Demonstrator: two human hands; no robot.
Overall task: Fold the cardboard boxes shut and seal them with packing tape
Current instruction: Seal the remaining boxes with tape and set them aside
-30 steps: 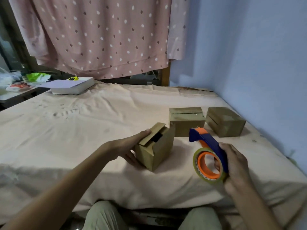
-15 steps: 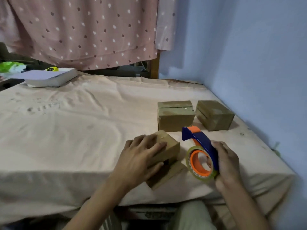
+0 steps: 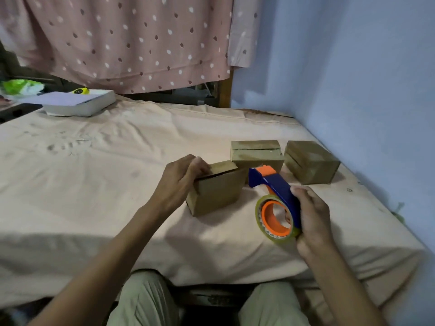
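Left hand [image 3: 181,178] curls over top left edge of unsealed cardboard box [image 3: 217,192], fingers gripping flap. Box sits on cloth-covered bed [image 3: 94,184], near front edge. Right hand [image 3: 310,218] wraps around blue-and-orange tape dispenser [image 3: 274,194], held just right of box, tape roll [image 3: 275,218] below handle. Two taped boxes behind: one [image 3: 256,155] just beyond dispenser, other [image 3: 310,161] nearer blue wall [image 3: 353,67]. White flat box [image 3: 77,104] at far left corner.

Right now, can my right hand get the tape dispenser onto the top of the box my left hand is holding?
Probably yes. The right hand grips the tape dispenser just beside the box, nothing between them; the left hand covers only its far-left edge.
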